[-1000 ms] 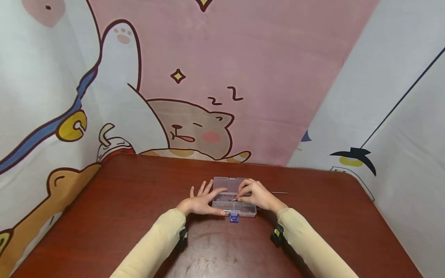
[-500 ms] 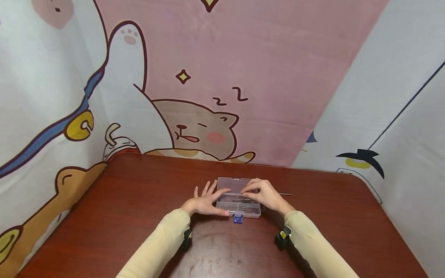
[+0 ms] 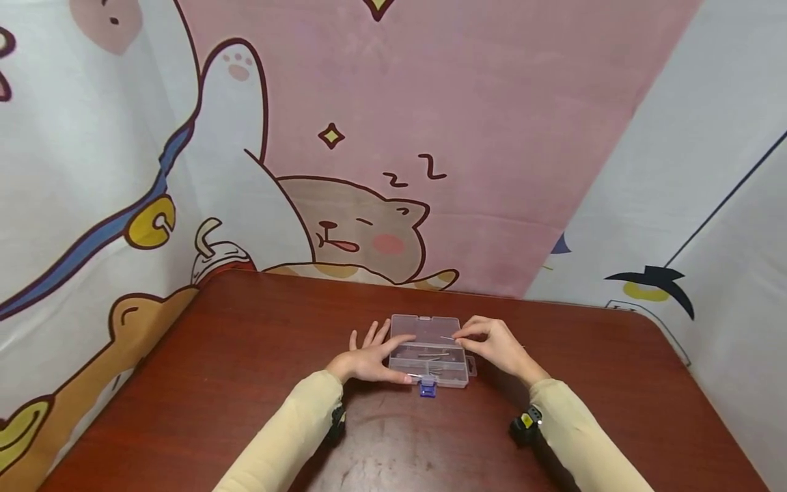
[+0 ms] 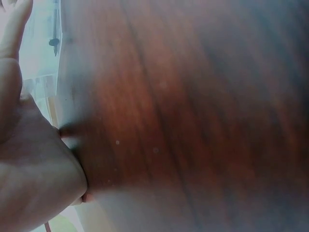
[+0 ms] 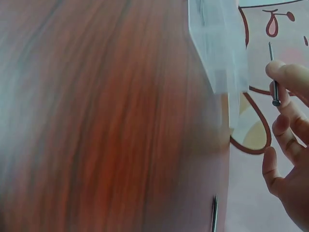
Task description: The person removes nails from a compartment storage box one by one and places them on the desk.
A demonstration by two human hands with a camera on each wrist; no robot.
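My right hand (image 3: 496, 344) pinches a thin metal nail (image 5: 275, 93) between thumb and fingertips, over the box's right side; its head and pointed end both show in the right wrist view. In front of me a clear plastic compartment box (image 3: 462, 384) lies with its lid (image 3: 430, 326) raised at the back. Several nails (image 3: 434, 354) lie in its compartments, and a blue latch (image 3: 427, 391) hangs at the front. My left hand (image 3: 369, 362) steadies the left side, fingers spread, index finger at the left edge and thumb at the front edge.
Another slim metal piece (image 5: 215, 212) with a pointed end lies on the wooden table (image 3: 277, 328), right of the box. A cartoon-printed cloth (image 3: 492, 171) hangs beyond the table's back edge. Dark cameras sit at both wrists.
My right hand has lifted the nail out of the box's middle compartment and moved right with it. The left hand stays at the box. The head view has shifted slightly.
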